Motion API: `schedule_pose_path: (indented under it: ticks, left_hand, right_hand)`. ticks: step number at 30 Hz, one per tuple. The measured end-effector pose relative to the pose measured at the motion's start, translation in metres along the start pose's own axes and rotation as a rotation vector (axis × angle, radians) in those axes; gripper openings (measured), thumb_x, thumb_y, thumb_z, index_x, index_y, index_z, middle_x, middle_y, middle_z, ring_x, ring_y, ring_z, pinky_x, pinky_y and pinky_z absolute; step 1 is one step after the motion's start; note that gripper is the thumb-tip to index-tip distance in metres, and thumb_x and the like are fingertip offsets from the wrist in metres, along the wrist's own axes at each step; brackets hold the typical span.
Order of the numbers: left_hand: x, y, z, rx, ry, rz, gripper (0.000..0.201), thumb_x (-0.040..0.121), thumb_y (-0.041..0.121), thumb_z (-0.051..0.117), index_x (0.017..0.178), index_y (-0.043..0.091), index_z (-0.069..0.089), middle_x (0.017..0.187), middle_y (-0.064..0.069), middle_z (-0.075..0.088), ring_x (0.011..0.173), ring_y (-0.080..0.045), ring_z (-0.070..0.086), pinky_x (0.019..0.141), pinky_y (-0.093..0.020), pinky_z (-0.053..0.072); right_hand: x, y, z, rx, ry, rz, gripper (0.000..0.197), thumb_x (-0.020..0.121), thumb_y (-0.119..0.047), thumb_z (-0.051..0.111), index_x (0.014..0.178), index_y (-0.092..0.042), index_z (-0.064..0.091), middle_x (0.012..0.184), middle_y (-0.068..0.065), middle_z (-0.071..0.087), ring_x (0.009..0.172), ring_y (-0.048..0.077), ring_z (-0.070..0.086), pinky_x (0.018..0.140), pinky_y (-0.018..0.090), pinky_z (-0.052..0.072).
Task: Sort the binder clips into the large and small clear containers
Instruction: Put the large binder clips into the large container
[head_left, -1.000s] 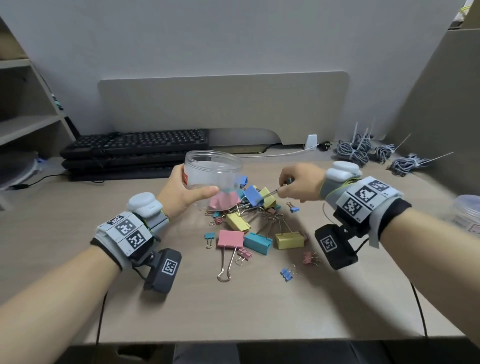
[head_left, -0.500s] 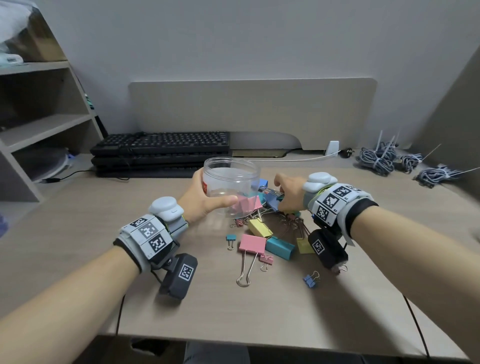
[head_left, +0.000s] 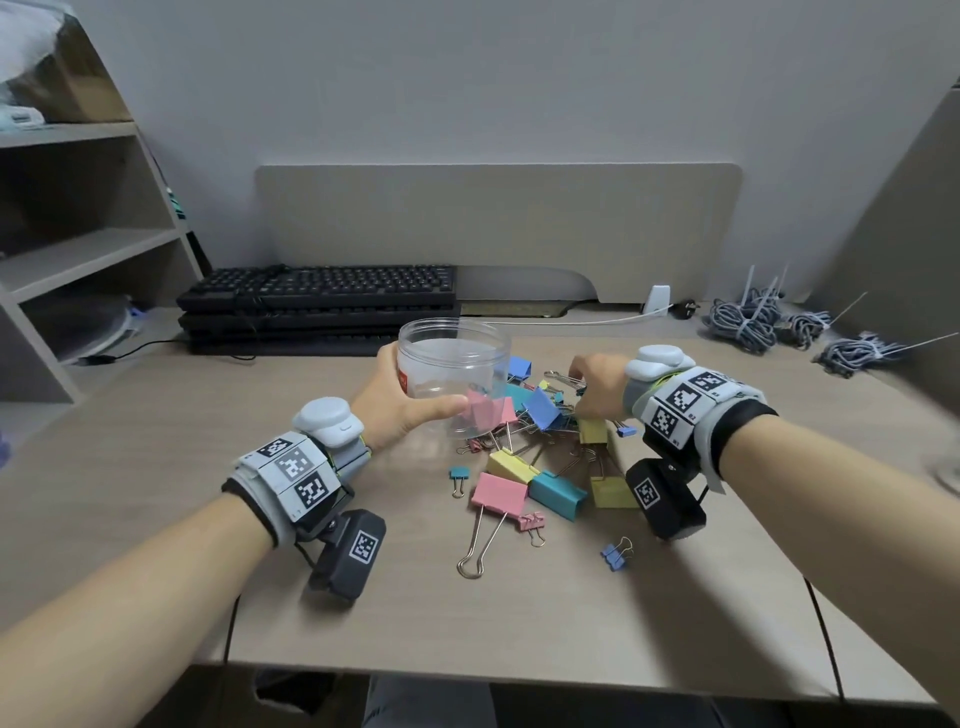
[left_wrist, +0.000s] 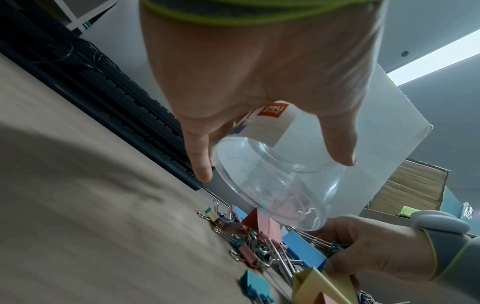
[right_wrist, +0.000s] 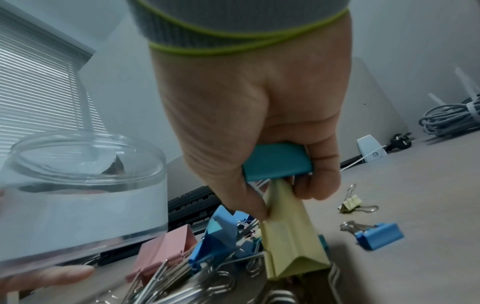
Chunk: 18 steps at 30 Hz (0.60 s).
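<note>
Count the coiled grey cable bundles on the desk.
3, at the desk's far right: the leftmost coiled grey cable bundle, a middle one, the rightmost. Others may lie outside the frame.

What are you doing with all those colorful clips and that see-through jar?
A person is sorting binder clips at a desk. The left hand holds a clear jar just above the pile of clips. The right hand grips a teal clip and a yellow clip together. The jar looks empty, so neither clip has gone in yet.
</note>
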<state>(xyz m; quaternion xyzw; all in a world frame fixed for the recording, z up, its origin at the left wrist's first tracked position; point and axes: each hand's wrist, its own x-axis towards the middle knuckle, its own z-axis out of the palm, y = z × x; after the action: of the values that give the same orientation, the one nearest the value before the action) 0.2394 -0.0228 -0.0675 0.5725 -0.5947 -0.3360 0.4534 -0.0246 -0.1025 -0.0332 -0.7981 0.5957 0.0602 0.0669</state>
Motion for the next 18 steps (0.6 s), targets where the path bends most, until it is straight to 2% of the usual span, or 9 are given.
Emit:
schedule_pose_path:
  ticks: [4,6,8,10,12,15,16,18]
  left_hand:
    - [-0.007,0.007,0.004,0.031,0.032,0.01,0.121,0.04,0.056,0.088,0.138,0.017,0.029,0.125,0.012,0.055,0.118,-0.007,0.056,0.102,-0.034,0.047]
    - [-0.01,0.01,0.006,0.064,0.031,0.032,0.122,0.041,0.057,0.087,0.14,0.018,0.027,0.126,0.011,0.054,0.119,-0.008,0.055,0.104,-0.036,0.046]
    - [-0.013,0.011,0.007,0.097,0.03,0.04,0.123,0.041,0.057,0.087,0.141,0.018,0.025,0.126,0.012,0.052,0.119,-0.009,0.054,0.104,-0.035,0.046]
    - [-0.015,0.013,0.007,0.107,0.028,0.037,0.124,0.042,0.056,0.086,0.142,0.018,0.024,0.122,0.016,0.051,0.118,-0.008,0.053,0.103,-0.032,0.045]
    - [-0.016,0.015,0.007,0.111,0.029,0.046,0.123,0.043,0.055,0.086,0.143,0.018,0.024,0.119,0.02,0.05,0.118,-0.008,0.053,0.102,-0.032,0.046]
    - [-0.016,0.015,0.006,0.12,0.031,0.046,0.117,0.051,0.045,0.091,0.143,0.016,0.024,0.12,0.018,0.05,0.119,-0.01,0.053,0.104,-0.034,0.046]
    - [-0.015,0.015,0.006,0.124,0.03,0.045,0.115,0.053,0.043,0.092,0.143,0.015,0.025,0.122,0.016,0.05,0.12,-0.01,0.054,0.104,-0.035,0.046]
    - [-0.017,0.014,0.006,0.123,0.022,0.047,0.117,0.05,0.047,0.092,0.142,0.017,0.027,0.126,0.013,0.053,0.12,-0.009,0.055,0.105,-0.038,0.046]
  right_hand:
    - [-0.002,0.002,0.001,0.023,0.021,0.014,0.05,0.084,-0.02,0.06,0.132,-0.011,0.052,0.117,0.008,0.064,0.097,0.027,0.064,0.078,0.034,0.054]
    - [-0.003,0.004,-0.001,0.054,0.052,0.027,0.048,0.084,-0.019,0.06,0.131,-0.012,0.053,0.117,0.009,0.066,0.099,0.029,0.064,0.082,0.036,0.055]
    - [-0.003,0.007,-0.006,0.127,0.114,0.042,0.046,0.081,-0.019,0.059,0.127,-0.015,0.057,0.109,0.008,0.067,0.096,0.029,0.064,0.084,0.038,0.056]
    - [-0.006,0.008,-0.014,0.246,0.189,0.05,0.04,0.078,-0.018,0.059,0.118,-0.016,0.06,0.101,0.006,0.066,0.088,0.029,0.064,0.079,0.039,0.058]
    - [-0.009,0.006,-0.024,0.422,0.267,0.041,0.035,0.078,-0.014,0.058,0.113,-0.017,0.06,0.099,0.006,0.062,0.076,0.028,0.065,0.069,0.041,0.06]
    - [-0.015,-0.005,-0.039,0.684,0.355,-0.014,0.037,0.082,-0.008,0.06,0.118,-0.015,0.059,0.1,0.006,0.06,0.065,0.02,0.062,0.048,0.03,0.054]
    - [-0.018,-0.009,-0.044,0.765,0.376,-0.035,0.038,0.083,-0.007,0.06,0.12,-0.013,0.058,0.102,0.007,0.06,0.065,0.018,0.06,0.046,0.027,0.051]
    - [-0.025,-0.02,-0.052,0.894,0.391,-0.075,0.038,0.084,-0.006,0.061,0.122,-0.01,0.058,0.104,0.009,0.062,0.066,0.019,0.06,0.049,0.029,0.054]
